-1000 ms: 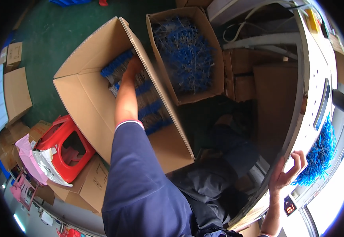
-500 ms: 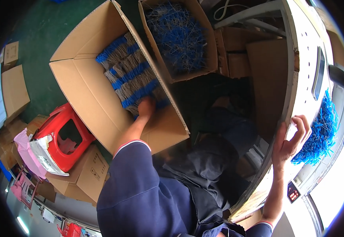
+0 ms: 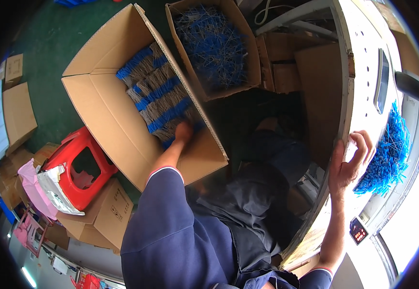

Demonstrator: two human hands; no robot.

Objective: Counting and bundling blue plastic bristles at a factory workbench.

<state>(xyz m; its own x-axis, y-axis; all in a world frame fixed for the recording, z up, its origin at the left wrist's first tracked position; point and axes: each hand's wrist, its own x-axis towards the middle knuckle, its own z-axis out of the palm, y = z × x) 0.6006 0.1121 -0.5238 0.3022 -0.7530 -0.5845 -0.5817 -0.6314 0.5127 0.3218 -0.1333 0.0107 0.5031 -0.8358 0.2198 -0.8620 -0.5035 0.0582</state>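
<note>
My left hand [image 3: 183, 132] reaches down into a large open cardboard box [image 3: 108, 120] on the floor and closes around a bundle of blue-and-grey ties [image 3: 163, 103] at the near end of the stack. My right hand [image 3: 349, 161] rests on the edge of the white worktable [image 3: 363, 82], fingers curled over the rim, holding nothing I can make out. Beside that hand, a loose heap of blue ties [image 3: 387, 154] lies on the table.
A second open box [image 3: 214, 45] holds loose blue ties. A red plastic stool [image 3: 82, 171] stands at the left beside several small cartons [image 3: 106, 216]. Flat cartons [image 3: 17, 113] lie on the green floor. More cardboard [image 3: 291, 62] sits under the table.
My left hand has drawn back from the far end of the box to the near end of the bundles. My right hand has shifted up along the table edge.
</note>
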